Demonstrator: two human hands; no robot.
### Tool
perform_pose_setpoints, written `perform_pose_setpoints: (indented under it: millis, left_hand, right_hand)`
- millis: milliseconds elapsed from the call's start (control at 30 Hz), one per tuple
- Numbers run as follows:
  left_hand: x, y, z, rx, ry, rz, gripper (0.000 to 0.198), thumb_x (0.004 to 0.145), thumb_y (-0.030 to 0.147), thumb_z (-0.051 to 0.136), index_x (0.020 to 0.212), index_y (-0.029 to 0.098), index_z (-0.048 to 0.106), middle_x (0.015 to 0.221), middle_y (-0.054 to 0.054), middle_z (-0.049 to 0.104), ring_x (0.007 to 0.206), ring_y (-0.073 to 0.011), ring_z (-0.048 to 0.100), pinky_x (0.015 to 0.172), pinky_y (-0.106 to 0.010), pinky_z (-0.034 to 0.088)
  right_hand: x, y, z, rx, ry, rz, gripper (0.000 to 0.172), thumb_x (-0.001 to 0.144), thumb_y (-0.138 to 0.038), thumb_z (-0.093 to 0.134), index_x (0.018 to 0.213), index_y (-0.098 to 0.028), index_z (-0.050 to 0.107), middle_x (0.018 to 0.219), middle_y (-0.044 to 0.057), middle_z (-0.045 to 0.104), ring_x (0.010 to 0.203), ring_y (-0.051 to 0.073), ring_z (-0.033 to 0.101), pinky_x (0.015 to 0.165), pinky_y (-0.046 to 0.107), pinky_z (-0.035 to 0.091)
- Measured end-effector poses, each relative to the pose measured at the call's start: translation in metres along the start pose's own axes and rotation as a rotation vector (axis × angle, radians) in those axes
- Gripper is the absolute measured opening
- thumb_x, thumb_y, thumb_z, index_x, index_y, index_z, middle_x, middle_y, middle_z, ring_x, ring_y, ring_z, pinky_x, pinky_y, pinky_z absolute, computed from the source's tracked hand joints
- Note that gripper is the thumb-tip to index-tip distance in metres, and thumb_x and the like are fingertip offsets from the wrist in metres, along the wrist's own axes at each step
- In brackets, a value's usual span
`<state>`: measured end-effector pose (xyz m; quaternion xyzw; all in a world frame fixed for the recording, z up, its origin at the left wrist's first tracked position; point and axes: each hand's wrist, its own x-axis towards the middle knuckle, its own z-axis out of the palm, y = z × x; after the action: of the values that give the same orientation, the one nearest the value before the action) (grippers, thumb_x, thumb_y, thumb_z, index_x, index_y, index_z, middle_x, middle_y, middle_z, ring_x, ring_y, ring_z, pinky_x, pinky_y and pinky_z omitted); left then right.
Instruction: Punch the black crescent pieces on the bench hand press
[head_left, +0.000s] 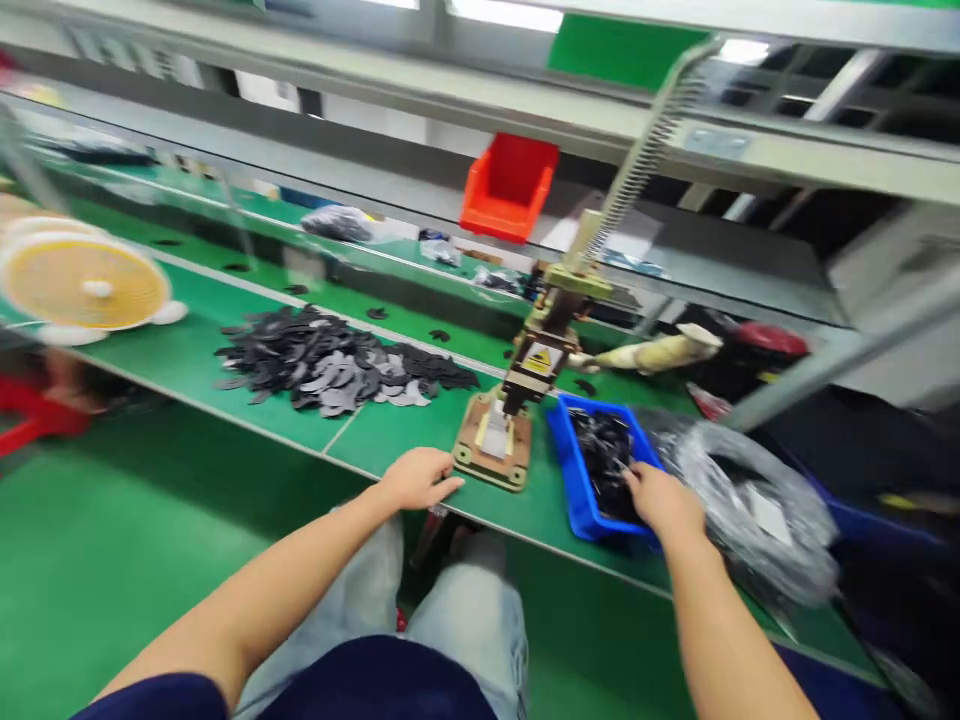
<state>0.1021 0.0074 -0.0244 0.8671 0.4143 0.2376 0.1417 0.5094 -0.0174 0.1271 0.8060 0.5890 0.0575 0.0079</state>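
Green bench (187,365), left hand (416,478) released beside press (525,375), right hand (661,500) in blue bin (561,445) among dark parts (600,450), cannot tell grasp

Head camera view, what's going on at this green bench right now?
A seated person works at a green bench. Their right hand reaches into a blue bin of small dark parts; whether it grips any is unclear. Their left hand rests open on the bench edge, beside the base of a small hand press. A pile of dark flat pieces lies further left.
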Motion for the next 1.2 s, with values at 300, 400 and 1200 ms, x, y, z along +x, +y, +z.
perform_pose_setpoints:
  millis: [300, 400, 1200]
  left_hand:
    - [-0.017, 0.015, -0.004, -0.354, 0.002, -0.134, 0.032, 0.105, 0.053, 0.056, 0.095, 0.023, 0.064, 0.077, 0.001, 0.065, 0.069, -0.0170, 0.060, 0.067, -0.030, 0.048]
    - [-0.030, 0.043, -0.017, -0.500, 0.073, -0.055, 0.024, 0.104, 0.044, 0.063, 0.114, 0.023, 0.066, 0.092, -0.001, 0.070, 0.081, -0.0171, 0.067, 0.078, -0.031, 0.055]
    - [-0.072, 0.075, -0.040, -0.621, 0.038, 0.030, 0.023, 0.100, 0.030, 0.069, 0.123, 0.028, 0.072, 0.103, -0.007, 0.075, 0.091, -0.0218, 0.071, 0.081, -0.038, 0.062]
  right_hand:
    - [-0.071, -0.036, 0.024, 0.372, -0.010, -0.293, 0.041, 0.111, -0.044, 0.036, 0.115, -0.020, 0.069, 0.115, 0.011, 0.077, 0.109, 0.021, 0.071, 0.100, 0.034, 0.053]
    - [-0.105, -0.077, 0.033, 0.510, -0.097, -0.532, 0.038, 0.111, -0.045, 0.039, 0.107, -0.022, 0.069, 0.104, 0.006, 0.077, 0.098, 0.016, 0.069, 0.092, 0.029, 0.053]
    - [-0.143, -0.128, 0.049, 0.653, -0.210, -1.009, 0.035, 0.111, -0.041, 0.041, 0.111, -0.018, 0.067, 0.103, 0.008, 0.076, 0.093, 0.019, 0.067, 0.086, 0.034, 0.050]
